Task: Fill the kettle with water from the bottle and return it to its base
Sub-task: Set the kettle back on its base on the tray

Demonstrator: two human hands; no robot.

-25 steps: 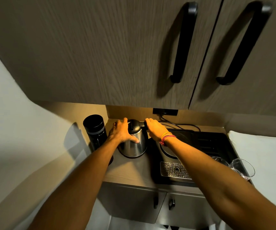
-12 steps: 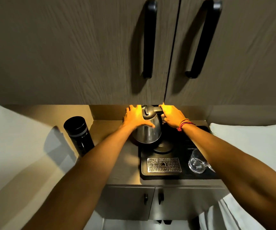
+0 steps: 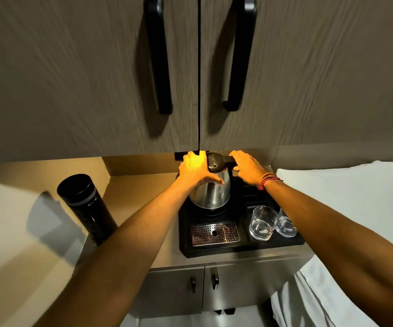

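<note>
one kettle [image 3: 210, 193] gripped by left hand [image 3: 196, 169] and right hand [image 3: 248, 167]; two glasses [image 3: 262, 223], one bottle [image 3: 85, 206]

Kettle [image 3: 210, 193]: left flank covered by left hand [image 3: 194, 169]; base beneath it hidden, seating perhaps complete. Handle mostly under right hand [image 3: 247, 167]. Rear glass [image 3: 286, 226]: partly behind front glass [image 3: 262, 223].
</note>
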